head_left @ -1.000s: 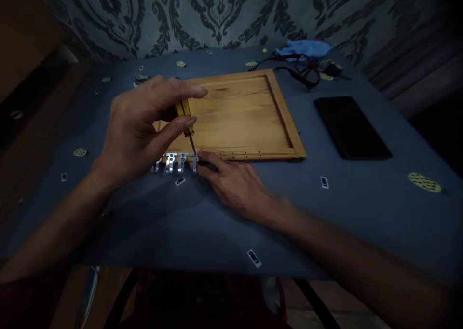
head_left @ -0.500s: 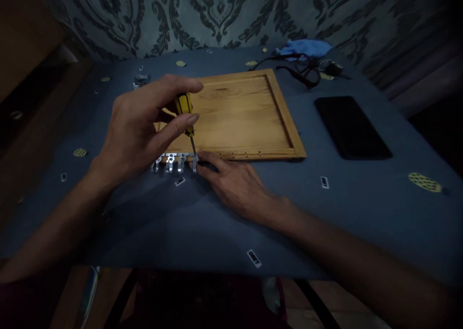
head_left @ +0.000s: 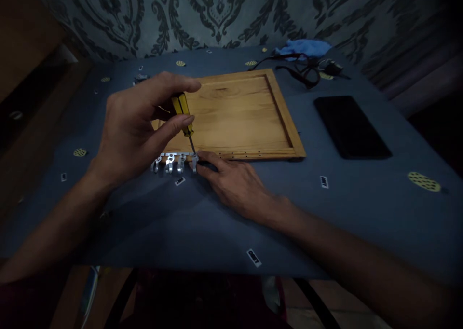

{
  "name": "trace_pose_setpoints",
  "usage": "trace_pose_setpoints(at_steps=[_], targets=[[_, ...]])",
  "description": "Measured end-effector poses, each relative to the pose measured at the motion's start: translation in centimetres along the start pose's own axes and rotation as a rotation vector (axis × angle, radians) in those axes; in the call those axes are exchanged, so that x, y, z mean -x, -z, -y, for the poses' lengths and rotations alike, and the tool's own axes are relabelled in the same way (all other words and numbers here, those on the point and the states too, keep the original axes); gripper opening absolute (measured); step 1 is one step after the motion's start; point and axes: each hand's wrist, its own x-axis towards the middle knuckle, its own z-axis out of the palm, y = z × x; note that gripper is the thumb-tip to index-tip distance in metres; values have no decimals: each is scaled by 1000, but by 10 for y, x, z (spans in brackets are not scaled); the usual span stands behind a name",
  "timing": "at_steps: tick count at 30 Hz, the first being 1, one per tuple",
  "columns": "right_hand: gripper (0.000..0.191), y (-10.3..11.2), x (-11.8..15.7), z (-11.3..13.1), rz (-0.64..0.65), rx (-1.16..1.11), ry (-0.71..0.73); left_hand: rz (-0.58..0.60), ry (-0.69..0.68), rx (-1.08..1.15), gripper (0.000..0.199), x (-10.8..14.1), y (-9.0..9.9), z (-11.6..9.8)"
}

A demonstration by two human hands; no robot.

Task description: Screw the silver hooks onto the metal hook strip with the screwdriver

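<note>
A small yellow and black screwdriver (head_left: 183, 112) is held in my left hand (head_left: 139, 126), its shaft pointing down at the rightmost of several silver metal hooks (head_left: 181, 161). These hooks sit in a row along the near edge of a framed wooden board (head_left: 238, 112). My right hand (head_left: 235, 184) has its thumb and forefinger at the rightmost hook, pinching it against the board's edge. Small dark holes run along that edge to the right of my fingers.
A black flat device (head_left: 352, 126) lies right of the board. Behind it are dark glasses (head_left: 307, 74) and a blue cloth (head_left: 304, 48). More small metal pieces (head_left: 141, 79) lie behind my left hand on the dark blue tablecloth (head_left: 289, 242).
My left hand has shifted slightly left, and the screwdriver's handle has tilted left with it and turned a little. My right hand has stayed in place.
</note>
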Motion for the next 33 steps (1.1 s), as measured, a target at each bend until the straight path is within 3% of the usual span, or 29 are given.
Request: trace_pose_setpoints(at_steps=[10,15,33], targets=[[58,-5,1,-2,-53,6,14,43,-24,66,31,-1,4,9],[57,-5,2,-3,-52,33,28,1,51,125,24,-2,7,5],[56,-5,2,-2,-46,30,29,21,-6,20,29,-2,7,5]])
